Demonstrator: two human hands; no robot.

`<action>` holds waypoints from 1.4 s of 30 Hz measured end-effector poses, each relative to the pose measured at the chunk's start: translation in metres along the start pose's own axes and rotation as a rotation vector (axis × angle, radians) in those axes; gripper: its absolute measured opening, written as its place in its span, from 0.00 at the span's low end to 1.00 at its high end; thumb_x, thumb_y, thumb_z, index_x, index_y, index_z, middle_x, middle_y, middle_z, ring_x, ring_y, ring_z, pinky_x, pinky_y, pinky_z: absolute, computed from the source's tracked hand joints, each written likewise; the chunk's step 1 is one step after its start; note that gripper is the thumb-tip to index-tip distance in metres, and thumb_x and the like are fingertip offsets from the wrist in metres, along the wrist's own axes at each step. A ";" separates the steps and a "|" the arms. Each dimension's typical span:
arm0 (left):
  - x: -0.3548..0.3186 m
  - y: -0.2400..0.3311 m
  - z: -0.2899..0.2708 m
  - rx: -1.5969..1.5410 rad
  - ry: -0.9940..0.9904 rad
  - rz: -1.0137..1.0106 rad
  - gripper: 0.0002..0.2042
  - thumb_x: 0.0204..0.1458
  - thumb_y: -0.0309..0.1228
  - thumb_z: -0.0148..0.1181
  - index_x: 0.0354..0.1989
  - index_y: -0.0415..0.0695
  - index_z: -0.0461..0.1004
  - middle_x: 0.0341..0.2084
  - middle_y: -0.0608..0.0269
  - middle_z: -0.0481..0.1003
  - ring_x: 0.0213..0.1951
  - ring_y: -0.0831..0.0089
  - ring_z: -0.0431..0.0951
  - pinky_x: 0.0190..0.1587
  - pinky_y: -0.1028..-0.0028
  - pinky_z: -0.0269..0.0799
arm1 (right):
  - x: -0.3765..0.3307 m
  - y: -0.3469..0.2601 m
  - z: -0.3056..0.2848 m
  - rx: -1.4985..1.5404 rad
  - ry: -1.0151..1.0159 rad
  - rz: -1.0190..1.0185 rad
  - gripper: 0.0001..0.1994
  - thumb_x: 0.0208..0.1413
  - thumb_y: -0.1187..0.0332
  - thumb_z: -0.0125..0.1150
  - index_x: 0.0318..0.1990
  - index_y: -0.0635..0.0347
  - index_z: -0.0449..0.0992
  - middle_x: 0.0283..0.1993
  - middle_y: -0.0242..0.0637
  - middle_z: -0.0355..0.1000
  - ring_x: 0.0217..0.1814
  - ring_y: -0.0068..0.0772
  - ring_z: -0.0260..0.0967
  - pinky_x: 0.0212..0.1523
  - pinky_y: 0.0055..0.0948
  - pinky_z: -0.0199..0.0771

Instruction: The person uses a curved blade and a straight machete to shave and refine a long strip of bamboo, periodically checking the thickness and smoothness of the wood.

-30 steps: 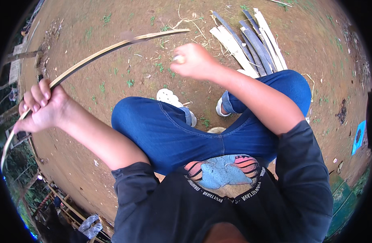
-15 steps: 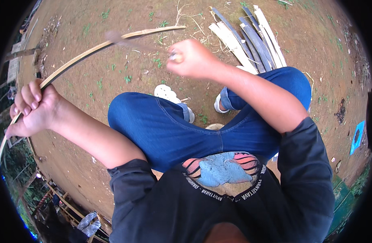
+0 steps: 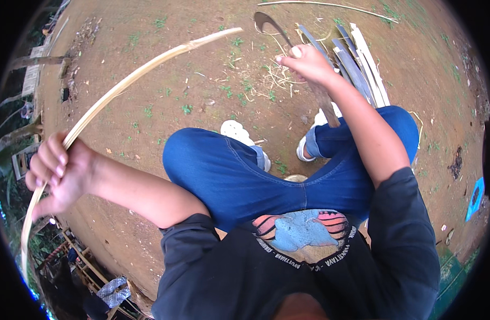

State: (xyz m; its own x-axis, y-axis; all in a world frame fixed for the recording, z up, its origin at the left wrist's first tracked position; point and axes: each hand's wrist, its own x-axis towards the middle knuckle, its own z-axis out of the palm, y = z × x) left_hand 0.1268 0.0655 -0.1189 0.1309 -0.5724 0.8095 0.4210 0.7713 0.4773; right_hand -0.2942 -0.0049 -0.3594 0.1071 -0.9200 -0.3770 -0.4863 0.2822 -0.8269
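My left hand (image 3: 63,170) is closed round a long bamboo strip (image 3: 127,80), low on its length. The strip bows up and to the right, its pale side showing and a node near the far end. My right hand (image 3: 308,63) grips a hook-bladed knife (image 3: 265,21) with a long wooden handle (image 3: 324,104), which runs down past the wrist. The dark curved blade points up and left, apart from the strip's far tip. Both hands are out in front of my bent knees.
Split bamboo slats (image 3: 357,69), dark and pale, lie in a pile beyond my right knee. Thin shavings (image 3: 279,77) litter the dirt. A long thin strip (image 3: 330,7) lies at the far edge. A blue piece (image 3: 475,199) is at far right, wooden poles (image 3: 87,264) at lower left.
My right hand has moved right with the knife, whose blurred blade lay by the strip and now points up and away. The strip has turned to show more of its pale side.
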 end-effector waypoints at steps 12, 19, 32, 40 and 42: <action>-0.022 -0.114 0.054 0.367 0.655 -0.225 0.27 0.60 0.62 0.41 0.28 0.49 0.65 0.13 0.71 0.60 0.15 0.77 0.61 0.19 0.75 0.57 | -0.075 -0.045 -0.028 0.209 -0.027 -0.100 0.23 0.56 0.46 0.63 0.44 0.58 0.71 0.22 0.24 0.63 0.19 0.15 0.63 0.18 0.20 0.64; -0.027 -0.121 0.046 0.368 0.777 -0.296 0.27 0.63 0.60 0.37 0.24 0.50 0.62 0.14 0.71 0.58 0.18 0.75 0.60 0.24 0.73 0.59 | -0.096 -0.057 -0.005 0.407 -0.084 -0.281 0.20 0.58 0.54 0.64 0.49 0.61 0.74 0.36 0.30 0.74 0.39 0.18 0.69 0.41 0.22 0.70; -0.033 -0.133 0.039 0.268 0.817 -0.303 0.24 0.62 0.57 0.41 0.27 0.48 0.60 0.16 0.71 0.60 0.16 0.78 0.60 0.20 0.76 0.59 | -0.098 -0.054 0.025 0.604 -0.564 0.027 0.16 0.58 0.60 0.62 0.23 0.55 0.65 0.16 0.27 0.62 0.13 0.17 0.60 0.14 0.21 0.61; -0.035 -0.132 0.040 0.291 0.760 -0.262 0.25 0.62 0.57 0.44 0.29 0.46 0.60 0.17 0.69 0.60 0.16 0.77 0.60 0.19 0.75 0.59 | -0.099 -0.049 0.028 0.582 -0.481 -0.024 0.12 0.56 0.61 0.63 0.30 0.60 0.73 0.20 0.29 0.68 0.19 0.19 0.65 0.21 0.24 0.67; -0.034 -0.133 0.041 0.330 0.771 -0.253 0.25 0.62 0.57 0.44 0.28 0.46 0.59 0.17 0.69 0.60 0.16 0.77 0.60 0.19 0.74 0.59 | -0.107 -0.056 0.042 0.289 -0.185 -0.239 0.13 0.56 0.60 0.65 0.36 0.63 0.77 0.23 0.31 0.73 0.24 0.20 0.68 0.28 0.25 0.70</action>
State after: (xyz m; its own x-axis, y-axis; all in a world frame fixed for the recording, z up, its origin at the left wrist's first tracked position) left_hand 0.0297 -0.0062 -0.1965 0.6891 -0.6739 0.2665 0.2537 0.5688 0.7824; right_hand -0.2419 0.0891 -0.2907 0.3541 -0.9120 -0.2068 -0.1683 0.1554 -0.9734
